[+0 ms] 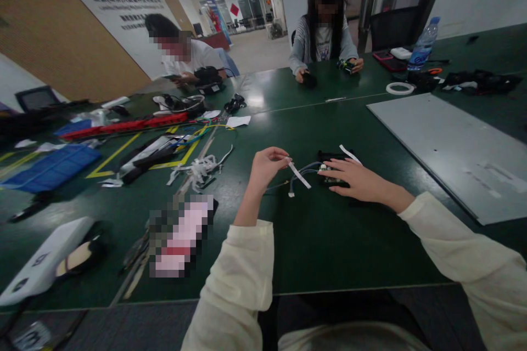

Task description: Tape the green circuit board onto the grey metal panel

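Note:
My left hand point(268, 167) pinches one end of a thin white strip point(300, 176) between thumb and forefinger. The strip slants down to the right over several grey-blue cables point(302, 169). My right hand point(356, 178) lies with spread fingers on a small black device with an exposed circuit board point(327, 171), covering much of it. Cables run from the device's left side toward my left hand, and a white connector point(291, 194) lies on the table. A second white strip point(349, 153) sticks out behind my right hand; its lower end is hidden.
On the green table point(329, 247), a crumpled heap of white strips point(200, 171) and a blurred-out phone point(185, 236) lie left. Farther left are a blue tray point(53, 164) and a white case point(49, 258). A grey panel point(457, 148) lies right. Two people sit across.

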Demonstrator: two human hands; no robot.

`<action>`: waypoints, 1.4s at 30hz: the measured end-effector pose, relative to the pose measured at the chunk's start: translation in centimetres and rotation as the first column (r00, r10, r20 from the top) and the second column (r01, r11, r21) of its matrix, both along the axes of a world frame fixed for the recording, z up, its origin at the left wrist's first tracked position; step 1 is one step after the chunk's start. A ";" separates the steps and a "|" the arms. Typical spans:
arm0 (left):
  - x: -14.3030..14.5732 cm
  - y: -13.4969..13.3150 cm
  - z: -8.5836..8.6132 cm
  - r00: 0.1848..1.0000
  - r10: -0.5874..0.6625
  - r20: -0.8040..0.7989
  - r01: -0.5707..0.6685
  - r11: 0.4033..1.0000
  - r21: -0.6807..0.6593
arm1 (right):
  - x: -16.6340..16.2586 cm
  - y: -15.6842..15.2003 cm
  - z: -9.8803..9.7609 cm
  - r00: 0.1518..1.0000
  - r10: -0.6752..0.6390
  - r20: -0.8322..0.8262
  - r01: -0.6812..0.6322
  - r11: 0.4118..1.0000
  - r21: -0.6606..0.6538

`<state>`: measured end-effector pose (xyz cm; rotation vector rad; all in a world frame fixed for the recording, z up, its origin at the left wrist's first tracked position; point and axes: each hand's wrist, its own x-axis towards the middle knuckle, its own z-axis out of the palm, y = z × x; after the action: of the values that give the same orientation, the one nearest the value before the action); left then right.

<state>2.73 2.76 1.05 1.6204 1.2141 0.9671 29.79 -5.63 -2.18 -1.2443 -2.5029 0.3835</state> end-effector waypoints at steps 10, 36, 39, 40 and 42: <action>0.3 -1.3 2.6 0.953 -0.092 0.289 0.118 0.991 -0.071 | -0.6 -0.5 0.8 0.995 -0.058 -0.081 0.058 0.998 -0.005; 3.6 -3.0 1.5 0.924 -0.267 0.274 0.241 0.963 0.124 | -6.6 -3.2 0.7 0.513 -0.451 -0.731 0.054 0.866 -0.497; 3.4 -3.0 1.7 0.918 -0.250 0.308 0.218 0.967 0.132 | -6.5 -3.3 0.9 0.537 -0.410 -0.737 0.090 0.897 -0.433; 3.3 -3.0 1.8 0.915 -0.239 0.325 0.207 0.969 0.132 | -6.5 -3.3 1.0 0.539 -0.401 -0.740 0.108 0.905 -0.411; 3.3 -3.1 1.8 0.906 -0.221 0.361 0.188 0.974 0.124 | -6.4 -3.4 1.3 0.553 -0.378 -0.743 0.150 0.922 -0.357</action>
<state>6.03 -0.29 2.87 1.5070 0.7364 1.1406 23.37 -9.00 -0.89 -1.1444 -1.4758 0.9665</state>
